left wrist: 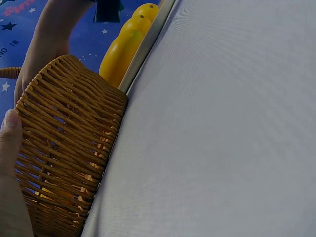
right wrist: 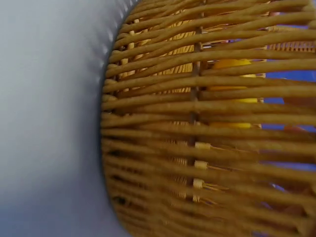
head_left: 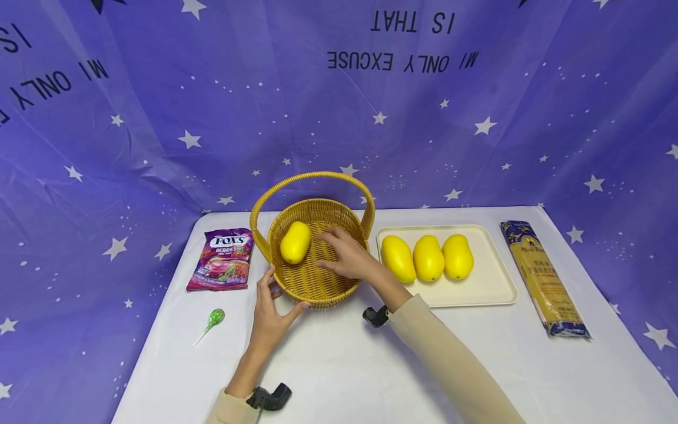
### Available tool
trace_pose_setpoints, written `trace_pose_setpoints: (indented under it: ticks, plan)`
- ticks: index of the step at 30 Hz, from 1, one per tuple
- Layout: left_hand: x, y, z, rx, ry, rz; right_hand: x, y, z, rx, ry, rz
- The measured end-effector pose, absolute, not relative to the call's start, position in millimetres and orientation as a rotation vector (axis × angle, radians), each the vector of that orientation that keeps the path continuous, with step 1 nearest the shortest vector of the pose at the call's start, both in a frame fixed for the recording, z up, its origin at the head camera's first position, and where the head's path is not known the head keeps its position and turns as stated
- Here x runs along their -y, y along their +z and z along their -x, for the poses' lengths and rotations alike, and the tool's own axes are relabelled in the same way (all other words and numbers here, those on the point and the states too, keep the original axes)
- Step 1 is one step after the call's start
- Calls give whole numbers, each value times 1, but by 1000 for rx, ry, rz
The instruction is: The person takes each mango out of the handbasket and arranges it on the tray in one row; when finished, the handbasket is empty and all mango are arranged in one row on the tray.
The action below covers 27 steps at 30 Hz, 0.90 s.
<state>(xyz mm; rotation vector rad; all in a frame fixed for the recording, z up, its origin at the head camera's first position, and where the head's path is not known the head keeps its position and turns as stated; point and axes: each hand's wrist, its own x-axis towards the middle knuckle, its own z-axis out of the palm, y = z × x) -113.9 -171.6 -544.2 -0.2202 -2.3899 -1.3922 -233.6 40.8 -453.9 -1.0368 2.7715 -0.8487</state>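
Note:
A woven wicker basket (head_left: 312, 297) with a tall arched handle stands on the table. One yellow mango (head_left: 295, 242) lies inside it, toward the left. My left hand (head_left: 269, 318) holds the basket's front left side, its thumb (left wrist: 9, 136) against the wicker near the rim in the left wrist view. Over the basket's interior, my right hand (head_left: 346, 254) reaches in from the right with fingers apart, holding nothing, and a gap separates it from the mango. Only the wicker wall (right wrist: 207, 108) and bits of yellow through it show in the right wrist view; the right fingers are hidden there.
Right of the basket, a cream tray (head_left: 492, 288) bears three yellow mangoes (head_left: 429, 259) in a row. A pasta packet (head_left: 545, 280) lies beyond it. On the left are a purple candy bag (head_left: 222, 259) and a green lollipop (head_left: 215, 318). Starry blue cloth (head_left: 296, 129) hangs behind.

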Motion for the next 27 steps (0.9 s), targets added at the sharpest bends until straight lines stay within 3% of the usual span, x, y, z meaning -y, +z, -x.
trace_pose_setpoints:
  ticks: [20, 27]
  plan:
    - [174, -547, 116, 2384, -1406, 216, 4, -452, 260, -2552, -674, 927]
    - [174, -546, 117, 2386, -1396, 223, 10, -461, 260, -2524, -656, 1026]
